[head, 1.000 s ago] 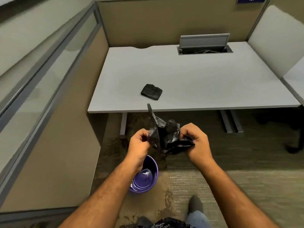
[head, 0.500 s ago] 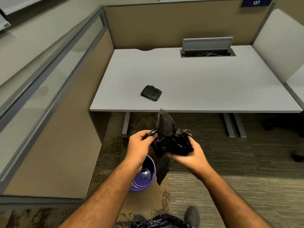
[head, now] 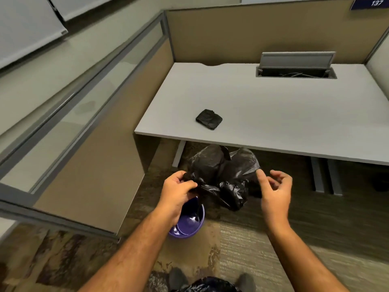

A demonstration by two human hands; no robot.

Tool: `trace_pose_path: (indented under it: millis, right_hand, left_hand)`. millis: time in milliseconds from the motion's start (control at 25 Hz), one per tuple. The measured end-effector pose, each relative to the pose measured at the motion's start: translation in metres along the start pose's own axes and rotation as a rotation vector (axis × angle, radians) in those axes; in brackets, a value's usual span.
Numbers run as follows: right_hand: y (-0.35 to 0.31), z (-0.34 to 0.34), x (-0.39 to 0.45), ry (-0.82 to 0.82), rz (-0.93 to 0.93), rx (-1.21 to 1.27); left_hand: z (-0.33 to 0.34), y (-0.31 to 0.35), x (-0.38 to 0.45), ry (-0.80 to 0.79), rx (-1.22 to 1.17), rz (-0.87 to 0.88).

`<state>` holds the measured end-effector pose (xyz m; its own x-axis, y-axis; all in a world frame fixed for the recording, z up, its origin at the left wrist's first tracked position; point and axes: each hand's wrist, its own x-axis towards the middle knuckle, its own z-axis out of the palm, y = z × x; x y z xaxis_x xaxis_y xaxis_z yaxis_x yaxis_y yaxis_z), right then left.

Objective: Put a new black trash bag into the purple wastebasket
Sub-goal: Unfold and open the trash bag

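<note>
You stood at the white counter, where a folded bag lay near the front edge. The black trash bag hung half-opened in the air before you, above and just right of the purple wastebasket on the floor. Your left hand pinched one edge; your right hand was open, fingers spread, just beside the film. It looked light, limp and slippery: best gripped at the mouth's rim.

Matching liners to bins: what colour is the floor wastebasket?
Purple wastebasket, glossy inside; the head view shows it.
</note>
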<state>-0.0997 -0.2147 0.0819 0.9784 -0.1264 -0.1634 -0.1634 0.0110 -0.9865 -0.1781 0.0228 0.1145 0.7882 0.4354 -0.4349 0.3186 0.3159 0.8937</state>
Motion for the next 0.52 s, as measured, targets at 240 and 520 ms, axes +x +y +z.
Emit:
trace_pose_path:
  millis: [240, 520]
  right_hand:
    - [-0.022, 0.02, 0.052, -0.525, -0.053, -0.344]
    - [0.018, 0.063, 0.037, -0.523, 0.184, -0.394]
  left_hand:
    - [0.004, -0.009, -0.001, 0.006, 0.177, 0.094]
    - [-0.036, -0.018, 0.023, 0.004, 0.203, -0.001]
